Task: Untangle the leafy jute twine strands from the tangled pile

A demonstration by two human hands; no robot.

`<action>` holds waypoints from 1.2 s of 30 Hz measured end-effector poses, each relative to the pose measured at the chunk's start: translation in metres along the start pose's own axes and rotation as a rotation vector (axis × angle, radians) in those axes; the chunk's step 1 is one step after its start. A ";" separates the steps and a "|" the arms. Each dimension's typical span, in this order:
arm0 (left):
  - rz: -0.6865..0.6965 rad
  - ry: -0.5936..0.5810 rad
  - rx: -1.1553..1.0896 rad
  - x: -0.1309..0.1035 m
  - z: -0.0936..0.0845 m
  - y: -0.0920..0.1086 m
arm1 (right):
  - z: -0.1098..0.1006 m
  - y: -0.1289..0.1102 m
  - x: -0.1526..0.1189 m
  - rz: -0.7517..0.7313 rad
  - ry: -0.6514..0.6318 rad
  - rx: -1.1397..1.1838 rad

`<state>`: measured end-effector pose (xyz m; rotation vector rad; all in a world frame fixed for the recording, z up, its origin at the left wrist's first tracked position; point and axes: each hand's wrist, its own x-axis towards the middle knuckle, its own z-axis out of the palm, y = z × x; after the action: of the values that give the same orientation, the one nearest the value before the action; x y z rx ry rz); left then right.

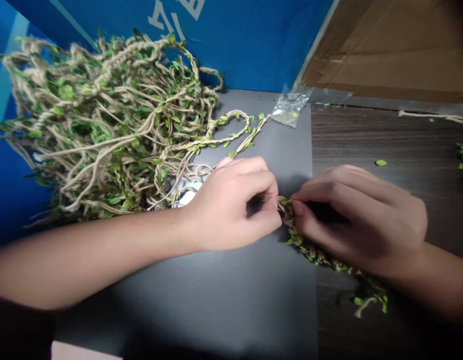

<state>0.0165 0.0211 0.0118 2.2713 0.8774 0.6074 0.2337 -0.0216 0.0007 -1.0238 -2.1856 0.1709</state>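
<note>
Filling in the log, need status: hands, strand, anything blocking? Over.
Left hand, right hand: both pinching strand. Strand trails below right hand. Leafy pile beyond left forearm, clear of the pinch.

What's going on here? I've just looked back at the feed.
A person's left hand and right hand pinch a leafy cord between their fingertips, close together. The cord runs down under the right hand, its frayed tip showing over the dark wood surface. A tangled heap of similar cords lies to the left, by a blue panel.
</note>
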 end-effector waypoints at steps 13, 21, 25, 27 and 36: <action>-0.010 0.015 -0.037 0.000 -0.001 -0.001 | 0.000 0.002 -0.001 0.046 -0.085 0.104; -0.007 0.015 -0.033 0.001 -0.001 0.000 | 0.004 0.003 -0.001 0.035 -0.066 0.040; -0.007 0.022 -0.037 0.001 -0.001 0.000 | 0.004 0.002 -0.001 0.049 -0.038 0.057; -0.001 0.030 -0.046 0.001 -0.002 0.000 | 0.003 0.003 -0.001 0.047 -0.019 0.082; 0.016 0.049 -0.047 0.001 -0.002 0.000 | 0.001 0.003 0.002 0.086 0.016 0.131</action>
<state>0.0164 0.0223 0.0137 2.2312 0.8606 0.6865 0.2337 -0.0178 -0.0004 -1.0413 -2.0874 0.3396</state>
